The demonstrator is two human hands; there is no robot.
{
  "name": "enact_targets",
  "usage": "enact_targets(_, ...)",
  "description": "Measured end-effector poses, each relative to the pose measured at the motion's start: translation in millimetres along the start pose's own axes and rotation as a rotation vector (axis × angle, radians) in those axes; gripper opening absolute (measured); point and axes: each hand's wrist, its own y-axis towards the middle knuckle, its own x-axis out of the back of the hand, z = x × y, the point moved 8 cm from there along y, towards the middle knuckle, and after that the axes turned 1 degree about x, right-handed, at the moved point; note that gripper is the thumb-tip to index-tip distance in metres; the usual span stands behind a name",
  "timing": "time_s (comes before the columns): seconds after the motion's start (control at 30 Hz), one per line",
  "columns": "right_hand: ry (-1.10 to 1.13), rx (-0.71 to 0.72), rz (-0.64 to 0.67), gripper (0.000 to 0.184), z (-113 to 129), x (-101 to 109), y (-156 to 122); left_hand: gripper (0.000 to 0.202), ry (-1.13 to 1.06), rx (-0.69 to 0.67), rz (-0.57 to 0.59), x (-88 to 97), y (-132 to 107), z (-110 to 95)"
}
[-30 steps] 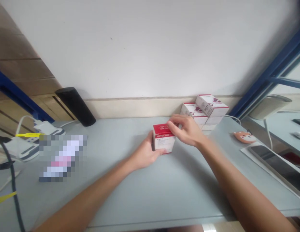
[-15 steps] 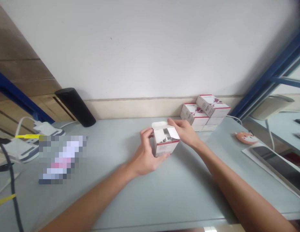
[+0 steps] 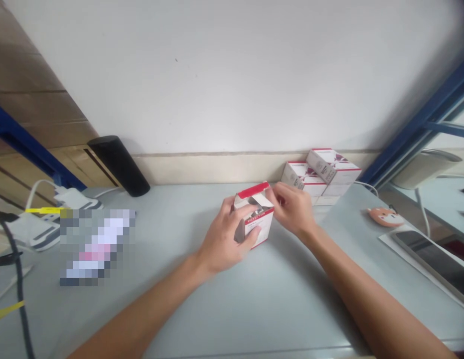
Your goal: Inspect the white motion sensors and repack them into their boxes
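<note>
A small white cardboard box (image 3: 259,227) with red edges and "DETECTOR" printed on its front stands on the desk before me. Its top is open, a red-edged flap stands up at the back, and something grey and white shows inside. My left hand (image 3: 230,232) wraps round the box's left side, index finger over the top edge and thumb on the front. At the upper right corner, my right hand (image 3: 293,207) is curled with its fingertips against the box's side or side flap; exactly what they pinch is partly hidden.
Several similar boxes (image 3: 340,172) are stacked against the wall at right. An orange animal-faced case (image 3: 386,217) and a dark phone-like slab (image 3: 433,262) lie further right. On the left are a black cylinder (image 3: 119,167), power strips (image 3: 48,232) with cables, and a blurred-out object (image 3: 99,247).
The box has tipped or turned so its red-edged flap now stands up at the back. My left index finger has moved over the top, and my right fingers have curled in at the right corner.
</note>
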Motion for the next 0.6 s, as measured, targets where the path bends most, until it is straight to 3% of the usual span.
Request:
enact_targets(0.13,0.202,0.228,-0.17,0.027,29.6,19.3,-5.2,0.054,-0.015,0.036,0.066,2.6,4.7,-3.9)
enact_targets(0.23,0.212,0.4,-0.155,0.019,51.0,19.5,-11.0,0.053,-0.017,-0.016,0.058,3.6,5.9,-6.9)
enact_targets(0.3,0.159,0.436,-0.099,0.021,56.5,14.7,-11.6,0.057,-0.05,-0.06,0.028,2.4,4.4,-6.5)
enact_targets(0.47,0.072,0.39,-0.049,0.019,49.7,14.5,-5.7,0.066,-0.228,-0.073,-0.078,-0.1,-3.2,5.8)
enact_targets(0.6,0.092,0.23,-0.054,0.019,34.2,17.2,1.2,0.06,-0.154,-0.089,-0.145,5.7,-3.8,9.2)
